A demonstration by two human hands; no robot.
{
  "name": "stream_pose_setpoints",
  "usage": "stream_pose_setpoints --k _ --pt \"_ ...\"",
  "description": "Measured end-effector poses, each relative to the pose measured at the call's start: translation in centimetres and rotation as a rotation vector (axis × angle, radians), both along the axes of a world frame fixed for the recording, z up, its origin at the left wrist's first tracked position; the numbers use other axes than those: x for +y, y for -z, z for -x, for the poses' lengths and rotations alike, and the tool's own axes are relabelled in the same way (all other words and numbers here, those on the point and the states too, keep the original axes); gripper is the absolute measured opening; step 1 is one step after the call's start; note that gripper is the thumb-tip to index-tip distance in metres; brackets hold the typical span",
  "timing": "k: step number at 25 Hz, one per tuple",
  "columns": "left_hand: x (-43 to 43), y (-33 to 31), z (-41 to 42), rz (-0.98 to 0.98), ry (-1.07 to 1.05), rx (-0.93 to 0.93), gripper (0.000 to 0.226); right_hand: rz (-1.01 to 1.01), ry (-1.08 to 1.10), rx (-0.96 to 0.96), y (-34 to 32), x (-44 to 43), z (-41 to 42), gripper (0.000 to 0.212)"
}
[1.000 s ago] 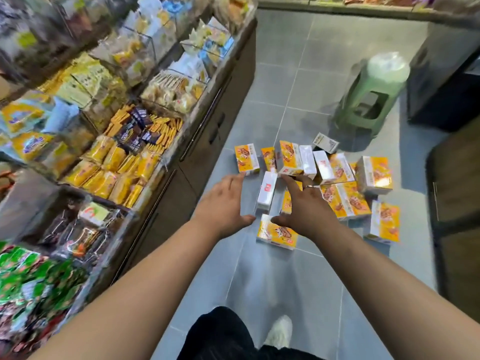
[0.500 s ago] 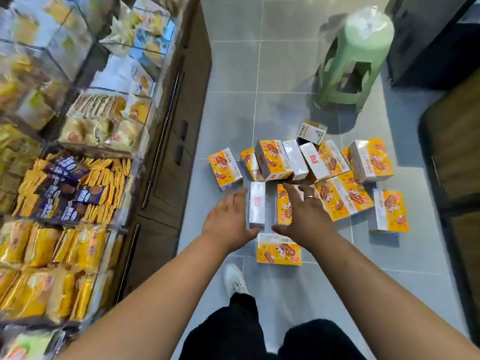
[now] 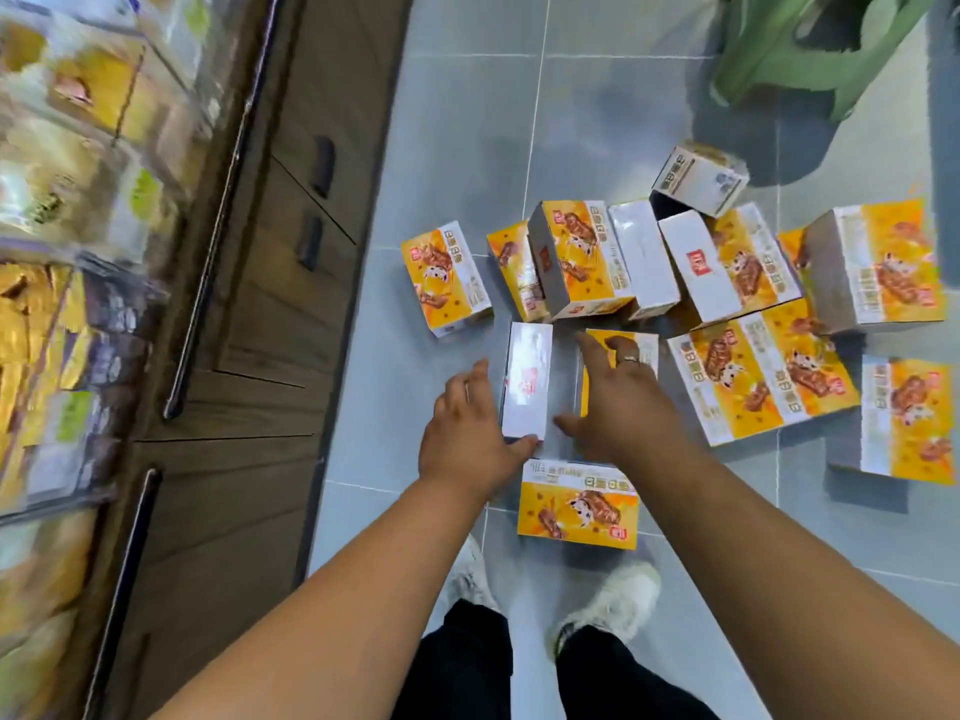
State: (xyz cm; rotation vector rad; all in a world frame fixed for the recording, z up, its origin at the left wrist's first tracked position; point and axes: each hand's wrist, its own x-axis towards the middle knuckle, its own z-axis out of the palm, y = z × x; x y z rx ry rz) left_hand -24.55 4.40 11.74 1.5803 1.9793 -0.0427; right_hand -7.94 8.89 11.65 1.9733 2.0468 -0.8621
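White box [image 3: 525, 387] between left fingers [image 3: 475, 379] and right fingers [image 3: 592, 353]

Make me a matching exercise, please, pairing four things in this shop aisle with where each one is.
Things:
1. white-faced box
2. green stool
3. ring
4. nearest orange box

Places:
A. on a finger of the right hand
B. just ahead of the shoes
C. between the left hand and the right hand
D. top right corner of the view

Pairs: 1-C; 2-D; 3-A; 4-B
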Motion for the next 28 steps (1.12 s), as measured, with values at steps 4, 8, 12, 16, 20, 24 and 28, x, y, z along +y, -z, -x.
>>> stream_pose_setpoints --k 4,8,12,16,20,24,28 --pt "1.1 11.0 -0.8 0.054 0.039 0.048 0.101 0.041 -0.081 -0.023 11.1 3.1 0.1 0.101" --pt "2.1 21.3 -1.4 0.092 0.004 0.081 0.103 0.021 -0.214 -0.087 21.2 4.2 1.3 0.096" --pt "3.0 29.9 -2.8 0.157 -0.129 0.057 0.110 -0.023 -0.389 -0.202 29.5 6.2 2.2 0.091" --pt "2.9 35.1 -4.8 0.254 -0.178 0.071 0.129 -0.052 -0.512 -0.238 33.9 7.8 2.7 0.088" --pt "2.3 37.7 -4.0 0.123 -0.125 0.131 0.122 -0.227 -0.646 -0.303 36.2 9.3 3.1 0.083" --pt "2.2 37.3 -0.3 0.067 0.103 0.158 0.117 -0.352 -0.682 -0.346 36.9 10.2 3.0 0.084" --pt "2.8 37.1 3.5 0.090 0.182 0.150 0.115 -0.213 -0.690 -0.338 37.2 9.1 3.5 0.090"
